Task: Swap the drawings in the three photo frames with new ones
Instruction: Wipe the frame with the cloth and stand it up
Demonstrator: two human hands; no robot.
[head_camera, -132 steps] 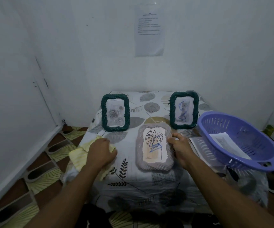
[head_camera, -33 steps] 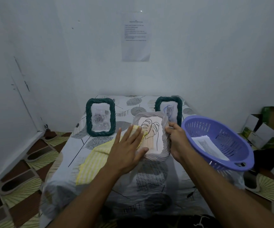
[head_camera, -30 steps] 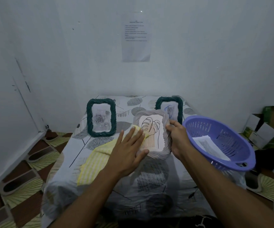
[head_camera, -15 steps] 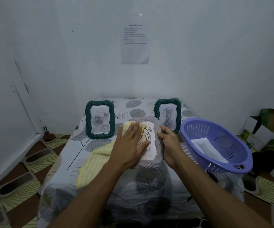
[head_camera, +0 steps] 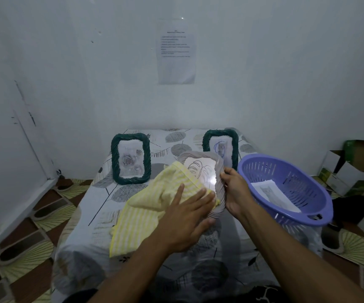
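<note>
Wipe of the grey frame, in progress.

- Left hand (head_camera: 185, 217): flat, fingers straight and spread, pressing the yellow striped cloth (head_camera: 155, 206) against the lower part of the glass. It grips nothing.
- Right hand (head_camera: 235, 193): curled round the right edge of the grey frame (head_camera: 196, 154), holding it tilted with its face toward me. My left hand hides the lower edge, so I cannot tell whether it rests on the worktop (head_camera: 102, 200).
- The line drawing (head_camera: 198, 171) inside shows above the cloth. I cannot tell from here whether it is an old sheet or a new one.
- Left green frame (head_camera: 146, 158) and right green frame (head_camera: 234, 147) stand upright at the back. The right one is just behind the grey frame.
- Purple basket (head_camera: 303, 186) sits beside my right wrist with a paper sheet (head_camera: 270, 192) in it. It seems to stick out past the worktop's edge.

Risks as I judge them:
1. Only one side of the frame is held. A hard push from the flat left hand could twist it out of my right hand, and the glass could crack or drop.
2. If the frame tips backward it hits the right green frame and may topple it.
3. The loose tail of the cloth trails over the worktop. A wide sweep could drag it toward the left green frame.
4. Swinging my right forearm out could nudge the basket off the edge.
</note>
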